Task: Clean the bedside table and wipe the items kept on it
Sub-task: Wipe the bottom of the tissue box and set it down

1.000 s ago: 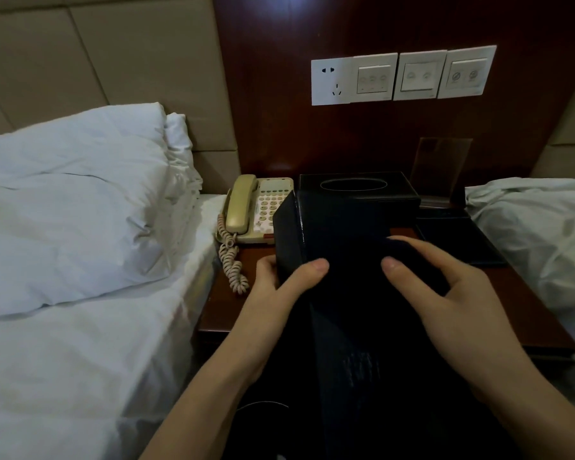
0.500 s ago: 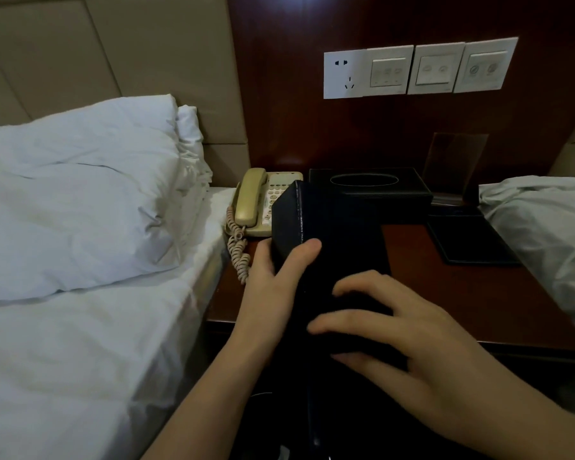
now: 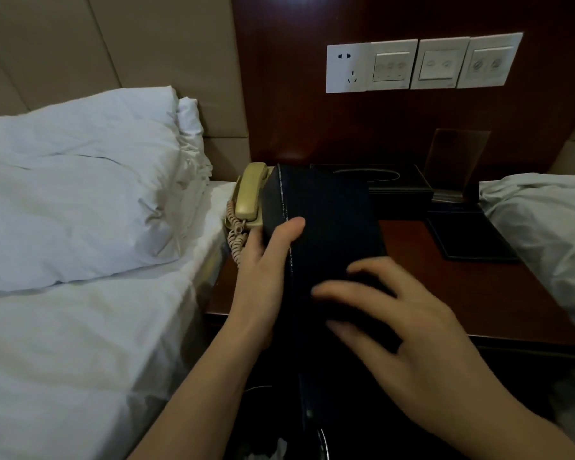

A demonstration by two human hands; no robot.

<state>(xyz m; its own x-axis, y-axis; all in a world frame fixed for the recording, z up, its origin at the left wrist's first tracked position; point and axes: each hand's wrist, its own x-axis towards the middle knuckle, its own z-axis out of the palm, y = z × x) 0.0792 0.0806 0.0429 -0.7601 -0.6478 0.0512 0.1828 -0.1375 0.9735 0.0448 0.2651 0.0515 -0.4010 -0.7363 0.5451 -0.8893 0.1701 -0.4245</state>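
Your left hand (image 3: 267,260) grips the tall black rectangular box with pale stitching along its edge (image 3: 326,227), thumb laid over the near stitched edge and the other fingers hidden behind the left side. Your right hand (image 3: 402,330) lies on the box's dark front face with fingers spread and slightly bent; it is blurred, and you cannot tell whether a cloth sits under it. The box is held upright at the front left of the dark reddish wooden bedside table (image 3: 478,293), in front of the beige corded telephone (image 3: 248,197). Behind it a black tissue box with an oval slot (image 3: 395,180) stands against the wall; what it holds is not visible. To its right lie a flat black tray (image 3: 468,234) and a clear acrylic stand (image 3: 455,161).
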